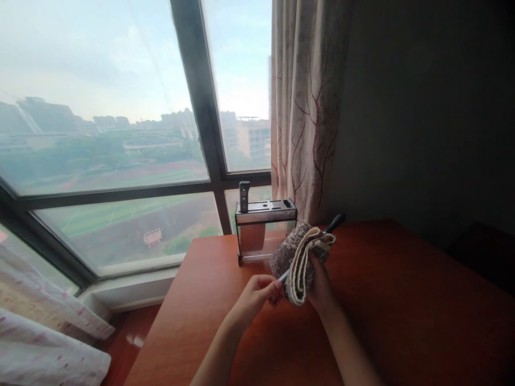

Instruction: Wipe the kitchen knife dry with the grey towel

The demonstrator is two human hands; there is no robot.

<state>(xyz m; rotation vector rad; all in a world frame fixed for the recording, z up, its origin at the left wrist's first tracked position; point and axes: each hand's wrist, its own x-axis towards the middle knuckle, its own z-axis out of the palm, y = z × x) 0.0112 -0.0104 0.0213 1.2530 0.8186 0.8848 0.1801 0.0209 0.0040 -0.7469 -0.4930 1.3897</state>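
— While the left hand [257, 292] pinches the metal end of the knife [282, 277], what does the right hand [317, 289] do?

— It grips the cloth [300, 257], and the cloth is folded around the middle of the knife. The fingers are closed on the cloth. So the knife is up in the air over the table [402, 321], between the two hands.

— Where is the handle?

— The black handle [336, 221] pokes out of the cloth on the far side, up and to the right.

— How would a person do this wiping well?

— It looks best to keep the cloth thick between the fingers and the metal. The sharp edge cannot be made out, so the safe guess is to press on the flat sides only. The left fingers sit right on the bare end, so a light hold seems wise there. Slow rubbing would be safer than fast.

— What is behind the hands?

— A block [265, 228] stands on the table near the window [120, 134]. One dark handle [244, 195] sticks up from a slot on its left side. The other slots look free, though they are small and hard to see.

— And farther back?

— A curtain [309, 107] hangs to the right of the window. Buildings and green fields show through the glass.
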